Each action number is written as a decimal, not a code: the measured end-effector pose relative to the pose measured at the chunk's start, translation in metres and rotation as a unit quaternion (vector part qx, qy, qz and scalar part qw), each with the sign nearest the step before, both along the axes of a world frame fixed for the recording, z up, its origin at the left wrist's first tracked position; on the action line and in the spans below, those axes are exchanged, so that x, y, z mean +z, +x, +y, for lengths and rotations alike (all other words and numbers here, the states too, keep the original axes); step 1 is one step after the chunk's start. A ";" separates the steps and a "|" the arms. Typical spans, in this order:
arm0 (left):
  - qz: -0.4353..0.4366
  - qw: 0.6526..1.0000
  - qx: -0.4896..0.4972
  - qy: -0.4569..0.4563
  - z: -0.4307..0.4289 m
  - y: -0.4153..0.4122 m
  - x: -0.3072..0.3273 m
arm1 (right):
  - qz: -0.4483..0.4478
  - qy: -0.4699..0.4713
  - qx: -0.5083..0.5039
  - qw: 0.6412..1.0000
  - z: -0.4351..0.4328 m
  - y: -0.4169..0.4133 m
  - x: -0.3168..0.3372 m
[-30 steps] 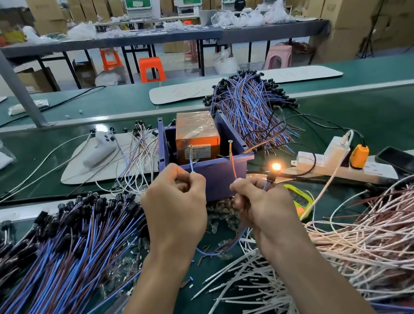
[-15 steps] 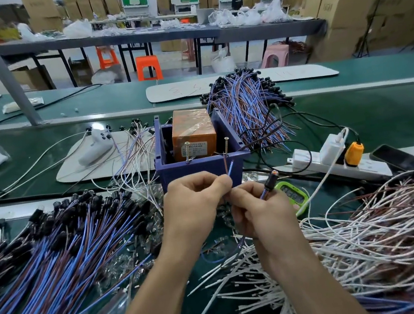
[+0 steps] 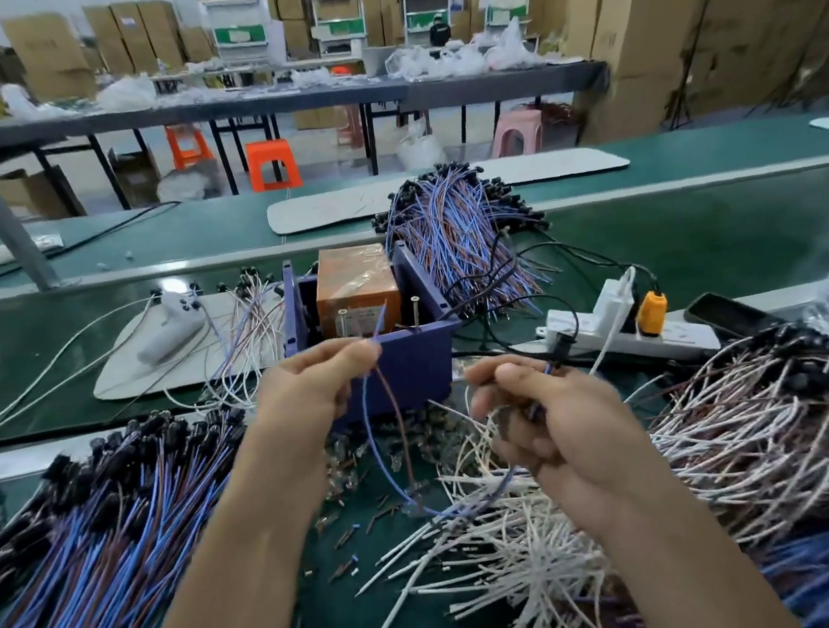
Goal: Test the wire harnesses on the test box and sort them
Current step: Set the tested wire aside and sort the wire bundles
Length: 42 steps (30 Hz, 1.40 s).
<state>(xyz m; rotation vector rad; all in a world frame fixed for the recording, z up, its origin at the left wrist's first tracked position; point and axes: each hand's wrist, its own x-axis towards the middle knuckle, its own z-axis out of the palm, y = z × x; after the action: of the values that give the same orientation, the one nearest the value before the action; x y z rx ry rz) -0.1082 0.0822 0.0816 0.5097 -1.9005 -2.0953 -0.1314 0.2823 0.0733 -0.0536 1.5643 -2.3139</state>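
A purple test box [image 3: 410,360] with an orange block inside and two upright metal pins stands at the middle of the green bench. My left hand [image 3: 319,384] pinches the bare ends of a blue-and-brown wire harness [image 3: 390,440] just in front of the box. My right hand [image 3: 543,423] grips the same harness near its black lamp socket [image 3: 561,348], which is dark. The harness hangs in a loop between both hands. A pile of blue-and-brown harnesses [image 3: 81,532] lies at the left and another pile [image 3: 460,236] behind the box.
White harnesses [image 3: 725,433] are heaped at the right and in front. A power strip [image 3: 626,331] with an orange plug and a phone [image 3: 722,315] lie right of the box. A white pad with a white tool [image 3: 171,331] and a few harnesses sits at the left.
The lamp on the harness was lit against the box pins a second ago and is now dark. Both hands have drawn the harness off the pins and moved apart.
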 end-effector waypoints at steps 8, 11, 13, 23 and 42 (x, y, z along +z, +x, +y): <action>-0.032 0.998 -0.049 0.022 0.007 0.008 0.019 | -0.056 0.049 -0.073 0.995 0.115 0.022 0.011; -0.062 0.982 -0.108 -0.140 0.042 0.019 0.015 | -0.056 0.129 -0.069 0.988 0.156 0.033 0.015; -0.083 0.956 -0.149 -0.239 0.065 0.025 0.009 | -0.054 0.185 -0.069 0.979 0.181 0.037 0.018; -0.097 0.772 -0.315 -0.543 0.175 0.039 -0.010 | 0.039 0.614 -0.173 0.769 0.242 0.031 0.015; 0.020 0.765 -0.196 -0.613 0.180 0.048 -0.024 | 0.202 0.650 -0.390 0.620 0.210 0.048 -0.028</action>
<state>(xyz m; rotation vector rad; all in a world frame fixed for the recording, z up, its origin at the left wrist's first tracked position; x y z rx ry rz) -0.0601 0.2621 0.0571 -0.2692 -2.9167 -0.5409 -0.0834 0.4928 0.0457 0.6019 3.6289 -0.8364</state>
